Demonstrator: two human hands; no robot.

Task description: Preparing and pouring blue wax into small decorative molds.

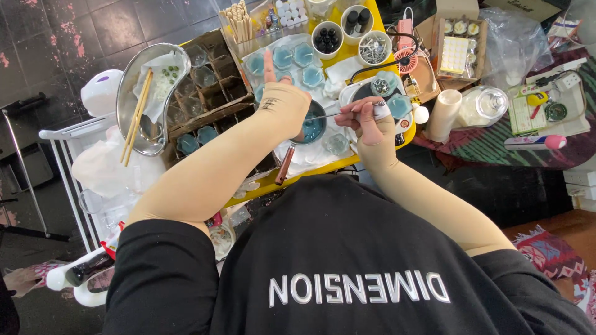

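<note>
My left hand (282, 105), in a beige sleeve, rests on the rim of a small dark bowl of blue liquid (312, 129), with one finger pointing up. My right hand (366, 121) pinches a thin metal tool (326, 116) whose tip reaches toward the bowl. The bowl sits on white paper on a yellow tray (347, 162). Several small blue flower-shaped pieces (292, 59) lie on the tray just beyond my left hand. A brown-handled stick (284, 166) lies near the tray's front edge.
A divided cardboard box of small glasses (211, 87) and a metal bowl with chopsticks (146, 99) stand at the left. Cups of beads (327, 38), wooden sticks (239, 22), a pink fan (406, 53), a white paper roll (444, 115) and a glass jar (484, 105) crowd the back and right.
</note>
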